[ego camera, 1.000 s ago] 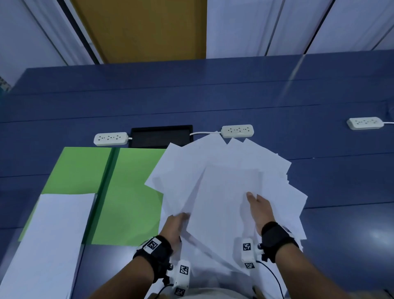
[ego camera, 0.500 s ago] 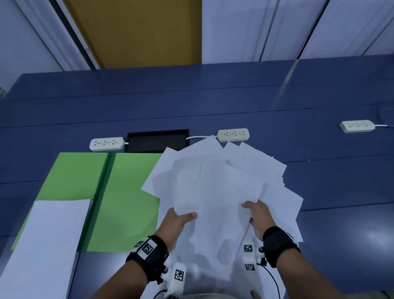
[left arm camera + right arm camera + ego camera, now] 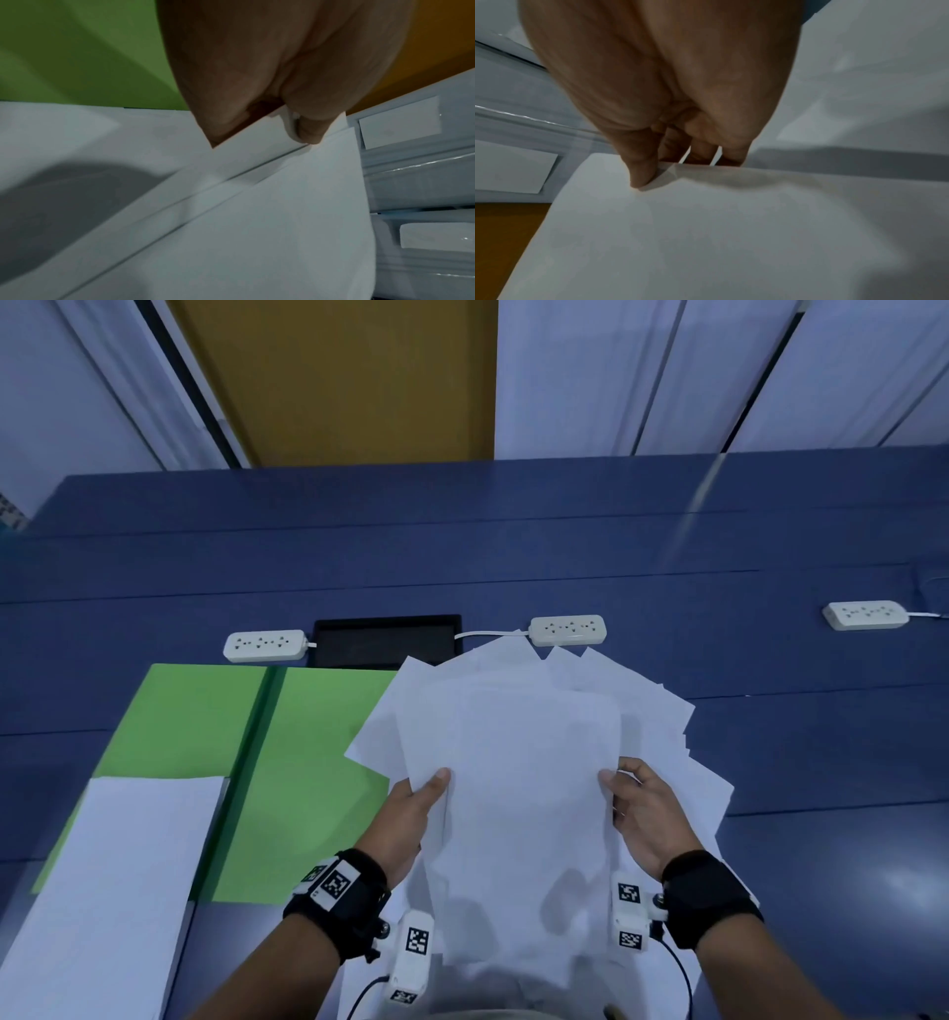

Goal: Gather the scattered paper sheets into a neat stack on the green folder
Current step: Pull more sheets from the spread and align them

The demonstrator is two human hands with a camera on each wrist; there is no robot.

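A fanned bundle of white paper sheets (image 3: 524,762) is held above the blue table, tilted toward me. My left hand (image 3: 411,809) pinches its left edge, thumb on top; in the left wrist view the left hand (image 3: 290,125) has fingers curled round the sheets' (image 3: 257,213) edge. My right hand (image 3: 642,809) pinches the right edge; the right wrist view shows the right hand (image 3: 680,166) with thumb over the paper (image 3: 706,233) and fingers under it. The open green folder (image 3: 303,762) lies on the table to the left, partly hidden by the bundle.
A neat white paper stack (image 3: 102,891) covers the folder's near-left part. Two white power strips (image 3: 264,645) (image 3: 567,630) and a black tray (image 3: 385,639) lie behind the folder. A third power strip (image 3: 865,614) sits far right on the blue table (image 3: 462,546).
Both hands have drawn the loose sheets closer together and raised them. The left thumb moved onto the top sheet and the right hand shifted from lying flat to pinching the edge.
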